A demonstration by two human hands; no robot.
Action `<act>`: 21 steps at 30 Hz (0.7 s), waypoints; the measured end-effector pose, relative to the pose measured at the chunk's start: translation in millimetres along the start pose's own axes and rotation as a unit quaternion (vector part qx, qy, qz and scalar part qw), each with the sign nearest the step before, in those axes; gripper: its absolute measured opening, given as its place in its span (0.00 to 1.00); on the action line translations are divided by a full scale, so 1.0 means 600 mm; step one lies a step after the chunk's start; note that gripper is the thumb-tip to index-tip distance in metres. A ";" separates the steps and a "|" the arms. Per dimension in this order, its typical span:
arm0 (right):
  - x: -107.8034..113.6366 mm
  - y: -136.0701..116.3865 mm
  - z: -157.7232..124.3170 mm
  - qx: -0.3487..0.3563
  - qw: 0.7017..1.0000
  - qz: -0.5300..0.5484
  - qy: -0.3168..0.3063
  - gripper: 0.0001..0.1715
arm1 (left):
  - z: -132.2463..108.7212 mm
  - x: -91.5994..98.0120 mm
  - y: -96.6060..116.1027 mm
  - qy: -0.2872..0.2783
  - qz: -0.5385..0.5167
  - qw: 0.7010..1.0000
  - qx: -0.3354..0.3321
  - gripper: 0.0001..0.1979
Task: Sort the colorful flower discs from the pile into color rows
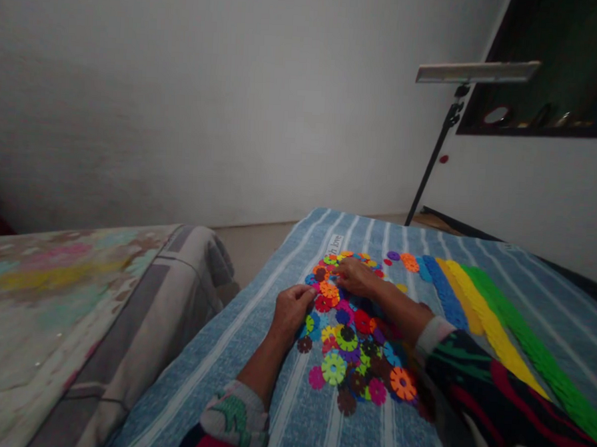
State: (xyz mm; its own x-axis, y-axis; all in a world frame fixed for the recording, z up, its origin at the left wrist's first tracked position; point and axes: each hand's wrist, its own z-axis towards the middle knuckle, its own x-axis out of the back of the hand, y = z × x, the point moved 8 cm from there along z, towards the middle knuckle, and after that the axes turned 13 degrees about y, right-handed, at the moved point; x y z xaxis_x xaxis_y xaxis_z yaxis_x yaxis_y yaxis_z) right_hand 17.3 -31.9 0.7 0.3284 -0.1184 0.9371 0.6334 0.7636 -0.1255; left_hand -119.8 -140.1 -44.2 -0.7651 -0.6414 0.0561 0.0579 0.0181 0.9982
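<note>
A heap of colourful notched plastic discs, shaped like flowers (333, 368), lies on a blue striped cloth (231, 367). My left hand (291, 308) is at the heap's left edge, with thumb and fingers pressed together; whatever they may hold is too small to make out. Reaching over the far part of the heap, my right hand (356, 277) has its fingers bent down and closed among the discs, and its fingertips are partly hidden. An orange disc (329, 291) lies between the two hands. My right forearm covers some discs on that side.
Long rows of discs stand in order of colour to the right: a blue row (444, 291), a yellow row (493, 330) and a green row (532, 342). A lamp on a black stand (435, 154) rises behind. Another cloth-covered surface (38, 316) is at the left.
</note>
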 end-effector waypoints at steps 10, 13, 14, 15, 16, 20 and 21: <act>-0.023 -0.002 -0.018 -0.026 0.998 -0.041 -0.043 0.16 | 0.005 -0.004 -0.010 0.002 -0.010 1.000 -0.004 0.15; -0.007 0.027 -0.037 -0.064 0.995 -0.068 -0.046 0.15 | 0.006 -0.004 -0.011 0.002 0.000 1.000 -0.014 0.15; -0.002 0.038 -0.040 -0.079 0.993 -0.075 -0.046 0.16 | 0.007 -0.005 -0.011 0.001 0.001 1.000 -0.019 0.15; 0.001 0.048 -0.042 -0.093 0.991 -0.082 -0.045 0.16 | 0.007 -0.005 -0.011 0.001 0.001 1.000 -0.023 0.15; 0.003 0.056 -0.043 -0.104 0.990 -0.087 -0.042 0.16 | 0.008 -0.005 -0.011 0.001 0.001 1.000 -0.026 0.15; -0.001 0.060 -0.028 -0.104 0.991 -0.084 -0.024 0.16 | 0.008 -0.004 -0.014 0.000 0.011 1.000 -0.029 0.16; -0.005 0.054 -0.021 -0.096 0.992 -0.078 -0.020 0.16 | 0.008 -0.004 -0.014 0.000 0.013 0.999 -0.029 0.16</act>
State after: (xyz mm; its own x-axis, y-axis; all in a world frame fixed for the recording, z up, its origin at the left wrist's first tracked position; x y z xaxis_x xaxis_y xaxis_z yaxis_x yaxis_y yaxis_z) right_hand 45.5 -14.8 -10.2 0.1897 -0.1978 0.9617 0.7974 0.6025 -0.0334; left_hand -121.4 -135.2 -52.4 -0.7624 -0.6418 0.0827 0.1153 -0.0090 0.9933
